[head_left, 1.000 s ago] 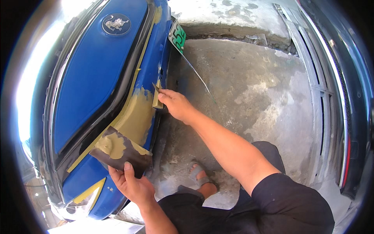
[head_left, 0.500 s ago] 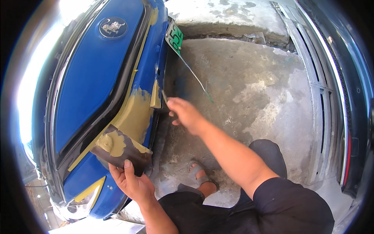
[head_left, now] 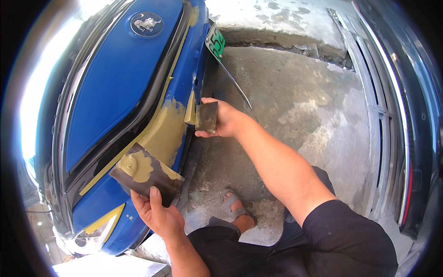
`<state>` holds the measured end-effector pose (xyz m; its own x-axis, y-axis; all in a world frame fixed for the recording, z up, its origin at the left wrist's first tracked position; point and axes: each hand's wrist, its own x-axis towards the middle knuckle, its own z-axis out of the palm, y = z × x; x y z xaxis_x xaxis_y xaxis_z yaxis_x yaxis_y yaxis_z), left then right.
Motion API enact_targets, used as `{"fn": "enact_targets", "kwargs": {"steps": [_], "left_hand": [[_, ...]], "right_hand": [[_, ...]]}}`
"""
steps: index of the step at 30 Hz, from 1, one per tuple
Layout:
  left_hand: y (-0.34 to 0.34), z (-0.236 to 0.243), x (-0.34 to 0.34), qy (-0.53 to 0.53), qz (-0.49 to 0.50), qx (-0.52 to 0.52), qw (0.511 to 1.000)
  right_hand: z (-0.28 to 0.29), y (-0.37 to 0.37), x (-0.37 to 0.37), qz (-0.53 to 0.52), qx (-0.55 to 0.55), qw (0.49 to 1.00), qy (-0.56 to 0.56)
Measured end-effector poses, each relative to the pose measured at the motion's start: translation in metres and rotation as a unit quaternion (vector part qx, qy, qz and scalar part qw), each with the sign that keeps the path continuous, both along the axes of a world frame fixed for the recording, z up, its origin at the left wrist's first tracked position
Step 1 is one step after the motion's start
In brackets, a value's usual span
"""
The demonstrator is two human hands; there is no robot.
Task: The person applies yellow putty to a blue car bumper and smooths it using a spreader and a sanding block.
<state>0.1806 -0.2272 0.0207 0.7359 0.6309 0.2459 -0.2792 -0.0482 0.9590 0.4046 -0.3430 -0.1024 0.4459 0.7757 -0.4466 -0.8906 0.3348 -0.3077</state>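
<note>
My left hand [head_left: 159, 213] grips a dark flat board [head_left: 160, 179] by its near edge, thumb on top. A lump of yellowish putty [head_left: 134, 167] sits on the board's far left part, with a smear along its right edge. My right hand [head_left: 226, 119] holds a small dark rectangular putty spreader [head_left: 208, 116], its flat face showing. The spreader is close beside a putty-covered raised edge [head_left: 190, 110] on the blue bumper [head_left: 183, 87]; whether they touch I cannot tell. A broad putty patch [head_left: 162, 131] covers the bumper between my hands.
The blue vehicle front [head_left: 117, 87] with a round emblem [head_left: 146, 24] fills the left. A green-and-white plate [head_left: 215, 41] and a thin rod [head_left: 236, 85] jut out over the concrete floor [head_left: 286, 106]. A metal grate [head_left: 376, 111] and a dark vehicle [head_left: 424, 115] stand at right.
My right hand has turned, so the spreader now shows its flat face instead of its thin edge. The view has shifted slightly; my left hand still holds the board.
</note>
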Motion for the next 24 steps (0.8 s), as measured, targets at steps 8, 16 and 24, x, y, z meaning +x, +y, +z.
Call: {"fn": "enact_targets", "kwargs": {"steps": [8, 16, 24], "left_hand": [[0.001, 0.0, 0.004, 0.001, -0.011, -0.005, 1.0], [-0.004, 0.001, 0.001, -0.001, 0.001, -0.015, 1.0], [0.005, 0.002, -0.005, 0.019, -0.017, -0.078, 0.997]], "right_hand": [[0.019, 0.003, -0.032, -0.005, -0.019, 0.998, -0.056], [-0.001, -0.012, 0.009, 0.006, -0.009, 0.999, -0.035], [0.028, -0.034, -0.052, -0.005, -0.056, 0.983, -0.174]]}}
